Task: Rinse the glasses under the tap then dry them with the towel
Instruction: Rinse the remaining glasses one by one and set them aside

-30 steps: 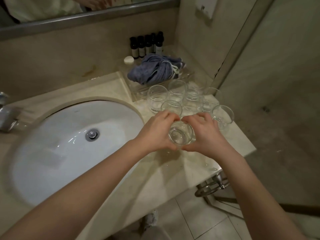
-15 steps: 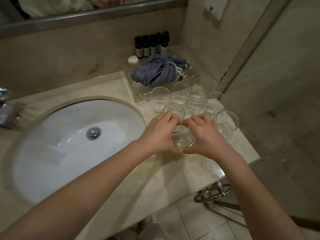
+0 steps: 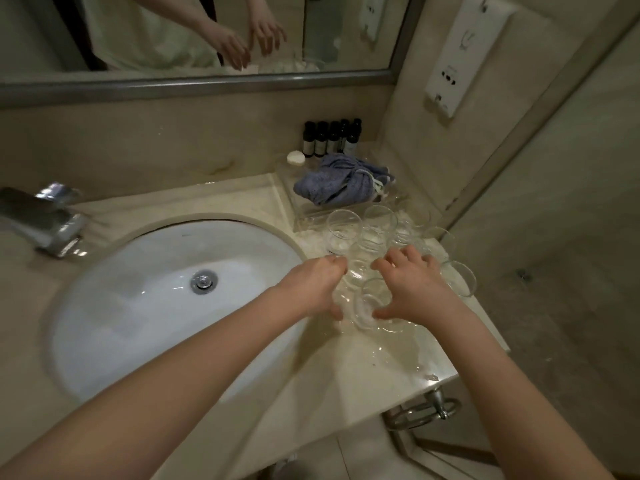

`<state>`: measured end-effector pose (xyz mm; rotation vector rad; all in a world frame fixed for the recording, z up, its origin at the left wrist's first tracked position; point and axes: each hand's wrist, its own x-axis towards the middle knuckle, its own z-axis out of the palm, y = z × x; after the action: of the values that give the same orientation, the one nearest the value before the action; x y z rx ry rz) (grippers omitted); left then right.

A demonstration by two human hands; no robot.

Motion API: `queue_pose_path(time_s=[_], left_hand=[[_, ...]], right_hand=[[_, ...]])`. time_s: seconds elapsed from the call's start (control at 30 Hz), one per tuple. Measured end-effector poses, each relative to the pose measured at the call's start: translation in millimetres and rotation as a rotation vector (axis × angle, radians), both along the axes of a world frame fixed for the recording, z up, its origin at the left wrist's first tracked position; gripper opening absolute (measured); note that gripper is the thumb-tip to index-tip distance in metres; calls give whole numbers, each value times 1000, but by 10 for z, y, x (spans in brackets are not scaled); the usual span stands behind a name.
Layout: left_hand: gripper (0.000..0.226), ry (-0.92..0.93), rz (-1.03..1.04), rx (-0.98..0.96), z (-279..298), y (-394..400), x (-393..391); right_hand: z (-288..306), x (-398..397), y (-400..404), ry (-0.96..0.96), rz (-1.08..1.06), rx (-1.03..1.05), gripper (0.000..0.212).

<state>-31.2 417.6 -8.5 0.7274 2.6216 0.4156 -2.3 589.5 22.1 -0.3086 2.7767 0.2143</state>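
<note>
Head view: two hands, left hand (image 3: 313, 289) and right hand (image 3: 414, 289), flank one glass (image 3: 367, 304).

Glasses (image 3: 377, 233) right of sink (image 3: 138, 306) (towel (image 3: 339, 183) behind)

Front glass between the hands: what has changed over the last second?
Both hands have let go. The left hand and right hand clasped the front glass earlier; now their fingers are spread beside it and it stands on the wet countertop. The blue towel and sink are as before.

labels on the small dark bottles (image 3: 331, 138) are too blurred to read.
</note>
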Motion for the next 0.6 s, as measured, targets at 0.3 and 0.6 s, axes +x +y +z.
queue_pose_path(time_s=[0.3, 0.6], left_hand=[[69, -61, 295, -124, 308, -2123, 124], [68, -75, 743, -127, 481, -4581, 847]], right_hand=[[177, -286, -2032, -7, 327, -133, 69], [120, -124, -4399, -73, 609, -225, 64]])
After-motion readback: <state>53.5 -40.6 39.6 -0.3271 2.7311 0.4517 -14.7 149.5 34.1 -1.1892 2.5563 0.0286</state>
